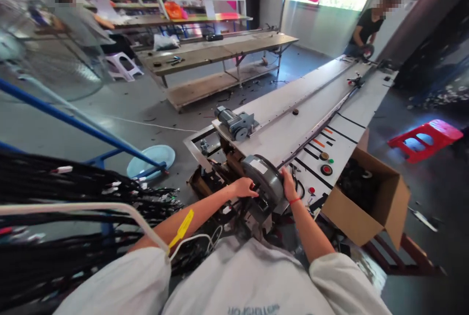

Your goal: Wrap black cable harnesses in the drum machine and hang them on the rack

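A grey machine with a round drum-like housing (264,178) stands at the near end of a long white table (311,95). My left hand (245,188) is at the housing's left side, its fingers curled inward; what they hold is too small to make out. My right hand (288,185), with a red band at the wrist, is closed against the housing's right edge, and its fingertips are partly hidden. A dark cable bundle (318,127) runs along the table up to the housing near my right hand.
A grey motor (234,122) sits on the table's left edge. Push buttons (326,170) and black strips lie right. An open cardboard box (390,198), red stool (425,140) and blue basin (151,161) stand around. Black cables (66,178) hang left. A person works at the far end.
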Action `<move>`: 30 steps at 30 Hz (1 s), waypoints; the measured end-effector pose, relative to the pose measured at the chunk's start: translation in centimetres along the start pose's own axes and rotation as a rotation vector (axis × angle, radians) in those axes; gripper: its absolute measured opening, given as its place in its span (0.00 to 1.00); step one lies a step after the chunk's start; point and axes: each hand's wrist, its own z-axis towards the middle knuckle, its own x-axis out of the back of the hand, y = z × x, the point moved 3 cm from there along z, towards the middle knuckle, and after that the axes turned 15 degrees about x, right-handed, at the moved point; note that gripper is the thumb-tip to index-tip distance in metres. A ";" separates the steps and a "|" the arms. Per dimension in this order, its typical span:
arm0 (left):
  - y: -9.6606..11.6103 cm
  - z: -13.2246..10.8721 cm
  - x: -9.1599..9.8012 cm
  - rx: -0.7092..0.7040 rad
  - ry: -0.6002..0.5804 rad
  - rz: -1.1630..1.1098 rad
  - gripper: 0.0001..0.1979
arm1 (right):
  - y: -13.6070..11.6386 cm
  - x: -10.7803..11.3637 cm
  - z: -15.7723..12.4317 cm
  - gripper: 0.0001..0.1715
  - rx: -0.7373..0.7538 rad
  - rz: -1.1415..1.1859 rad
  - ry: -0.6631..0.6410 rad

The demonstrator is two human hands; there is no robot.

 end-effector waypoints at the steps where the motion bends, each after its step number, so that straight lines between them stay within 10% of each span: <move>1: 0.1 -0.4 0.2 -0.012 0.086 0.041 0.12 | 0.8 0.4 -0.9 0.24 -0.012 -0.057 0.077; 5: -1.5 -1.5 3.0 -0.083 0.210 0.015 0.08 | 3.4 3.6 -5.1 0.12 -0.099 -0.424 0.324; 8: -3.5 -1.5 5.5 -0.109 0.192 -0.042 0.09 | 4.1 5.2 -8.2 0.13 -0.232 -0.421 0.241; 14: -4.8 -1.5 4.9 -0.120 0.204 -0.062 0.08 | -0.7 -0.7 -13.4 0.33 -0.052 0.411 -0.382; 18: -4.7 -2.0 4.5 -0.085 0.325 -0.016 0.11 | -4.6 -8.9 -11.1 0.47 -0.341 0.835 -0.869; 23: -4.2 -2.3 3.2 0.048 0.332 0.136 0.17 | -4.0 -10.8 -9.7 0.36 -0.415 0.623 -0.644; 26: -3.8 -1.1 1.9 0.158 0.341 0.200 0.19 | -2.1 -6.4 -13.1 0.38 -0.286 0.601 -0.626; 30: -3.6 1.4 0.5 0.270 0.351 0.175 0.19 | 2.0 1.0 -12.4 0.37 -0.261 0.363 -0.129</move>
